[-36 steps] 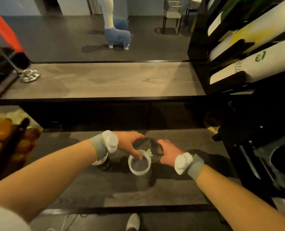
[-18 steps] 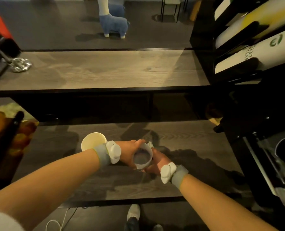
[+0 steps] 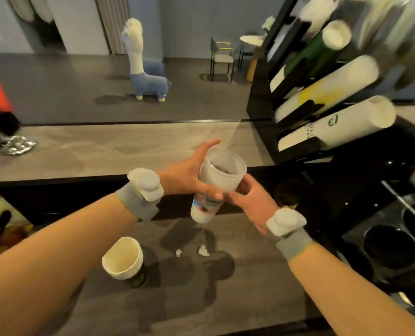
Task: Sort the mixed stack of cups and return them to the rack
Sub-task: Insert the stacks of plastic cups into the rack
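Both hands have risen from low over the desk (image 3: 238, 294) half a second ago and now hold the cup stack (image 3: 219, 177) in the air, tilted. The left hand (image 3: 185, 177) wraps the wide top cup, which is frosted, translucent plastic with a round rim. The right hand (image 3: 251, 202) curls round the narrower bottom end, white with a printed band. A cream paper cup (image 3: 122, 258) stands on the dark wood-grain desk below the left wrist, near two small white scraps. To the right, the black rack (image 3: 261, 110) holds slanted columns of white cups.
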`<action>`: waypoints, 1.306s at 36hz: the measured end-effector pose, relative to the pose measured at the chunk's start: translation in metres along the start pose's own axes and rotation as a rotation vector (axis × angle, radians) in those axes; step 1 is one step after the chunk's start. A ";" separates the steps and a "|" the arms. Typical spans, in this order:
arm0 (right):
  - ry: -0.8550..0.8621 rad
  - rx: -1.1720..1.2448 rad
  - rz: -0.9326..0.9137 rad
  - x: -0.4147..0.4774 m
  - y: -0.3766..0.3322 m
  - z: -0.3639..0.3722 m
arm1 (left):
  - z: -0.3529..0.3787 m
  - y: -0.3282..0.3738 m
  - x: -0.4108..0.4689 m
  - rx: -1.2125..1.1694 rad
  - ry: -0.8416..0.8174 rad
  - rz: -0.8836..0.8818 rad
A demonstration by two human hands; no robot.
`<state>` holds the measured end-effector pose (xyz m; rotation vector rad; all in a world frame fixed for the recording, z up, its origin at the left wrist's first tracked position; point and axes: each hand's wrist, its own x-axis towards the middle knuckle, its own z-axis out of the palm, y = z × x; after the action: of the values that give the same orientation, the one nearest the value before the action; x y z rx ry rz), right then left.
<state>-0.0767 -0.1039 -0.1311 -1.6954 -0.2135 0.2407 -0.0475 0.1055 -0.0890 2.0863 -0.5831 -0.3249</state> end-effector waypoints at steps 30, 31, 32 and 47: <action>0.565 -0.157 -0.335 0.013 -0.269 -0.148 | -0.099 0.177 0.174 -0.877 0.317 0.237; 0.581 -0.194 -0.334 0.016 -0.280 -0.155 | -0.100 0.180 0.183 -0.866 0.307 0.235; 0.598 -0.242 -0.330 0.020 -0.290 -0.162 | -0.101 0.182 0.192 -0.854 0.300 0.247; 0.814 -0.715 -0.288 0.102 -0.340 -0.223 | -0.126 0.187 0.326 0.245 0.520 0.412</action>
<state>0.0833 -0.2414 0.2320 -2.2830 0.0877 -0.8270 0.2341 -0.0624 0.1349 2.0979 -0.7337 0.5340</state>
